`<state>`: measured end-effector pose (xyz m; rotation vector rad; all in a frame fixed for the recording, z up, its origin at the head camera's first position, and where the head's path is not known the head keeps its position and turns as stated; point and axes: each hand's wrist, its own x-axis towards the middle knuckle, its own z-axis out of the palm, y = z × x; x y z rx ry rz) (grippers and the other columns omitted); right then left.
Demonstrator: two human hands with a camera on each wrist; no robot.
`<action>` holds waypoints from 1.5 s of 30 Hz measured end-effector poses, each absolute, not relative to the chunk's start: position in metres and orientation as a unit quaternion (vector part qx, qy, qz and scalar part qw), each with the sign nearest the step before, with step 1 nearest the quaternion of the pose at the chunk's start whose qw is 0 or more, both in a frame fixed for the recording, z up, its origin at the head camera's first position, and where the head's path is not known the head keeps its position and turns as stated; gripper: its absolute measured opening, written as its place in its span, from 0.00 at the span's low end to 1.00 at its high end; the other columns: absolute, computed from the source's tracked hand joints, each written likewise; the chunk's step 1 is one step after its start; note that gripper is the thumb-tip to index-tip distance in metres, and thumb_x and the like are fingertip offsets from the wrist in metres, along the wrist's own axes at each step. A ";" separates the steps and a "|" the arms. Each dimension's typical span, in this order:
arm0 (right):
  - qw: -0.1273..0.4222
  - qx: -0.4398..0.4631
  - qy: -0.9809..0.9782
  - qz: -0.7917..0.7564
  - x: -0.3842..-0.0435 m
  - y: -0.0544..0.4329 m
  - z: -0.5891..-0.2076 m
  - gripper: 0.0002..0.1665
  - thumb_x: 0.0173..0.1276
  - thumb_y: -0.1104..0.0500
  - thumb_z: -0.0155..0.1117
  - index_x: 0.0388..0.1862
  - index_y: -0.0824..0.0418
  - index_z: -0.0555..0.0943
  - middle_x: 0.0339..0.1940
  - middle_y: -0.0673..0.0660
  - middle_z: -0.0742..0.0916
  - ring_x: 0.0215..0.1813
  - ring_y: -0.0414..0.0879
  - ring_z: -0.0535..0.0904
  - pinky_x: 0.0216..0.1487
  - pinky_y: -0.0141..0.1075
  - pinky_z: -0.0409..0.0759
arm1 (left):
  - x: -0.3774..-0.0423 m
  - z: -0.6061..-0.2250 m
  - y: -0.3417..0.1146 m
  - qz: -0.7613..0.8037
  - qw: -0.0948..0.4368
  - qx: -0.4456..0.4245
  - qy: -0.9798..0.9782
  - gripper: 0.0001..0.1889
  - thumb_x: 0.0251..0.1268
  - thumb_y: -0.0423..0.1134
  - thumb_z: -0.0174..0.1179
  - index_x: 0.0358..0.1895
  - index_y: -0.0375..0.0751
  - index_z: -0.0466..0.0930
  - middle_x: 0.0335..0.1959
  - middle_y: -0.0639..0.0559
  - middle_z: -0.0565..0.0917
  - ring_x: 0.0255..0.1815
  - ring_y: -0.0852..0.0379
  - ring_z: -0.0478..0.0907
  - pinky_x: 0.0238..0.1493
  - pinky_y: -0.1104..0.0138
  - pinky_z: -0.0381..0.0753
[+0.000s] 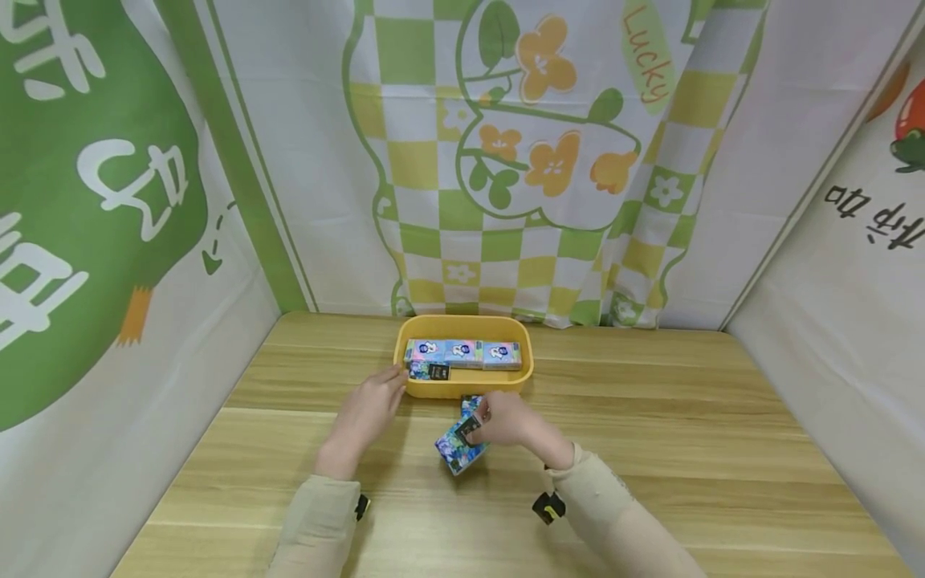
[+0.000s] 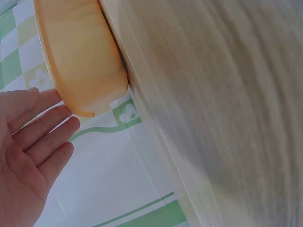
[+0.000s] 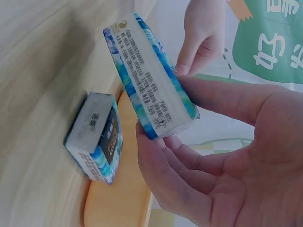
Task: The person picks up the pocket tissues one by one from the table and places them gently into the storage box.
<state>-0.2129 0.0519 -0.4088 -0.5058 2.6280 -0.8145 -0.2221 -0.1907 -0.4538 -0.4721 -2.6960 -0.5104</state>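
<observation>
My right hand (image 1: 511, 421) pinches a blue floral tissue pack (image 1: 455, 454) between thumb and fingers, above the table in front of a yellow basket (image 1: 470, 390). The right wrist view shows printed text along the side of this pack. A second blue floral tissue pack (image 3: 94, 137) lies on the table by the basket's front wall, partly covered by the hand in the head view. My left hand (image 1: 370, 408) is at the basket's front left corner, its fingers extended against the rim. Nothing is gripped in it.
Inside the basket, three pink-and-blue packs (image 1: 462, 353) stand in a row along the back. A blue floral pack (image 1: 421, 370) with a black label lies at the front left. The wooden table (image 1: 650, 449) meets a patterned curtain (image 1: 499, 265) behind the basket.
</observation>
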 end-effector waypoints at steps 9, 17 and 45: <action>0.162 -0.154 0.931 -0.288 -0.218 0.054 -0.396 0.20 0.54 0.56 0.74 0.37 0.65 0.76 0.29 0.54 0.80 0.30 0.45 0.73 0.26 0.32 0.72 | -0.223 -0.454 -0.191 -0.179 0.174 -0.167 -0.954 0.15 0.67 0.35 0.57 0.55 0.36 0.79 0.58 0.38 0.78 0.58 0.40 0.77 0.61 0.50 0.76; 0.155 -0.149 0.931 -0.293 -0.226 0.058 -0.388 0.19 0.55 0.56 0.73 0.37 0.64 0.75 0.24 0.53 0.77 0.25 0.43 0.70 0.23 0.30 0.70 | -0.222 -0.454 -0.191 -0.180 0.172 -0.167 -0.954 0.16 0.67 0.35 0.57 0.55 0.35 0.79 0.59 0.38 0.78 0.58 0.40 0.76 0.61 0.49 0.75; 0.151 -0.092 0.936 -0.304 -0.264 0.063 -0.370 0.23 0.58 0.53 0.71 0.43 0.65 0.73 0.38 0.58 0.80 0.35 0.54 0.83 0.25 0.34 0.81 | -0.223 -0.457 -0.192 -0.179 0.192 -0.175 -0.949 0.15 0.66 0.35 0.57 0.53 0.34 0.80 0.57 0.38 0.79 0.57 0.41 0.77 0.60 0.50 0.77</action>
